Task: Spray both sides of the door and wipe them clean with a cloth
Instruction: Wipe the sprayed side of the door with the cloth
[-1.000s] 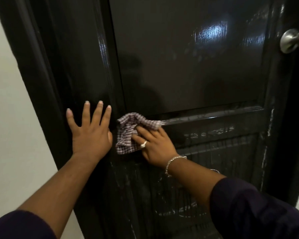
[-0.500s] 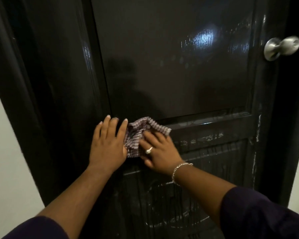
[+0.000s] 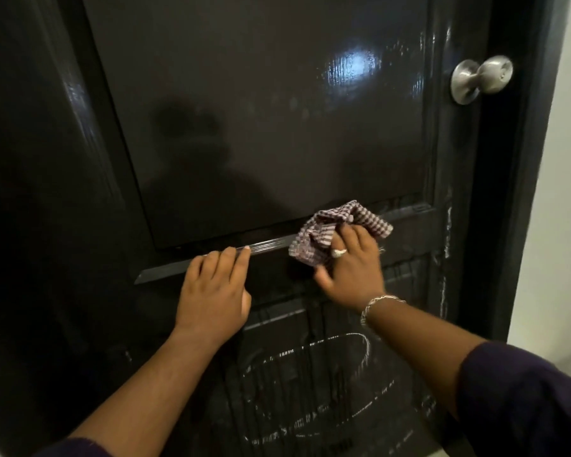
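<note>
A glossy black panelled door (image 3: 261, 127) fills the view. My right hand (image 3: 350, 268), with a ring and a bracelet, presses a crumpled red-and-white checked cloth (image 3: 330, 232) against the ledge under the upper panel, right of the middle. My left hand (image 3: 215, 291) lies flat on the door's cross rail just left of it, fingers straight and together. White foamy streaks and a ring-shaped smear mark the lower panel (image 3: 310, 384). No spray bottle is in view.
A silver round door knob (image 3: 480, 79) sticks out at the upper right. A pale wall (image 3: 561, 225) borders the black door frame on the right. Streaks of residue run down the door's right stile.
My right hand has slid the cloth to the right along the ledge. My left hand has followed rightward along the door. The view has shifted, so the knob sits further left.
</note>
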